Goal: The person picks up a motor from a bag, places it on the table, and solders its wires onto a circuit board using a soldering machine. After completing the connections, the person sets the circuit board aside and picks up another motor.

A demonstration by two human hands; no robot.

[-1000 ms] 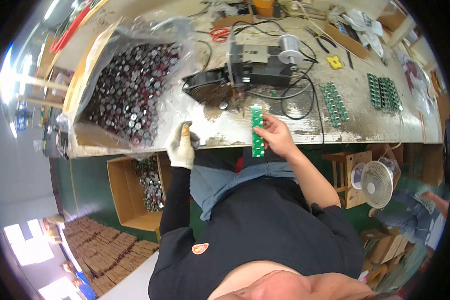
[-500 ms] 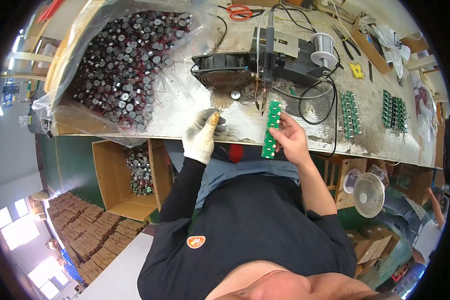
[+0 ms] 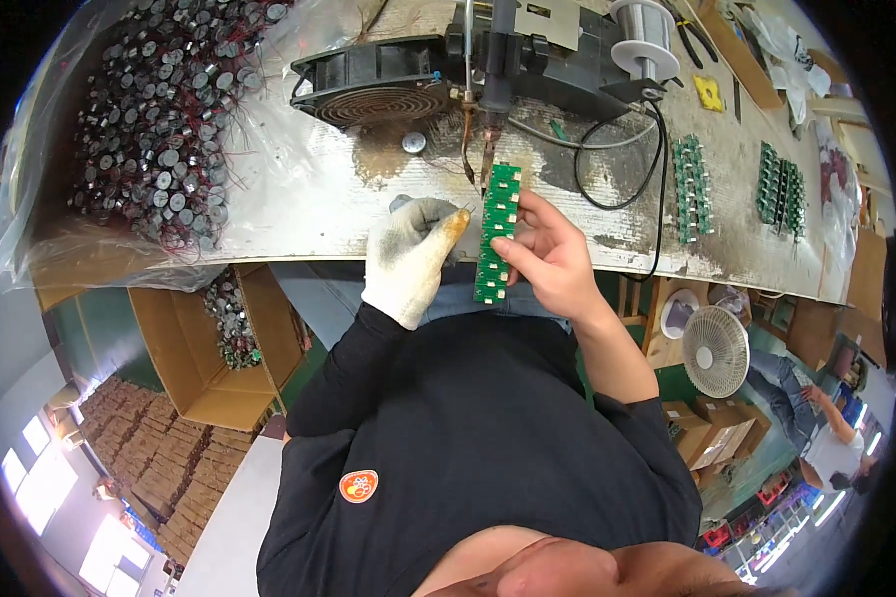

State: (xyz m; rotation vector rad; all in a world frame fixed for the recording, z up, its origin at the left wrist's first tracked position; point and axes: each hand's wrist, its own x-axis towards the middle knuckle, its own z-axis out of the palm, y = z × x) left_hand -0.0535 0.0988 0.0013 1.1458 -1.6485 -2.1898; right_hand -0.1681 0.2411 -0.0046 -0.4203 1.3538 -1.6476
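My bare right hand [image 3: 553, 257] grips a long green circuit board strip [image 3: 496, 239] between thumb and fingers. The strip stands nearly upright in the picture, with small white parts along it. Its far end lies just below the tip of the soldering iron [image 3: 498, 70]; I cannot tell whether they touch. Close to the strip's left side is my left hand [image 3: 408, 261], in a white-grey glove with a stained thumb. Its thumb and fingers are pinched together. Something thin seems to stick out at the thumb tip, too small to name.
Behind the hands stand a black fan [image 3: 368, 88] and a solder wire spool [image 3: 643, 38]. One small round metal part [image 3: 414, 142] lies on the bench [image 3: 299, 224]. A heap of wired round parts [image 3: 159, 119] fills the left. More green strips [image 3: 691, 189] and a black cable [image 3: 657, 214] lie right.
My view has shifted right and nearer. The board strip and my gloved left hand have come closer together, and the left thumb now points toward the strip.
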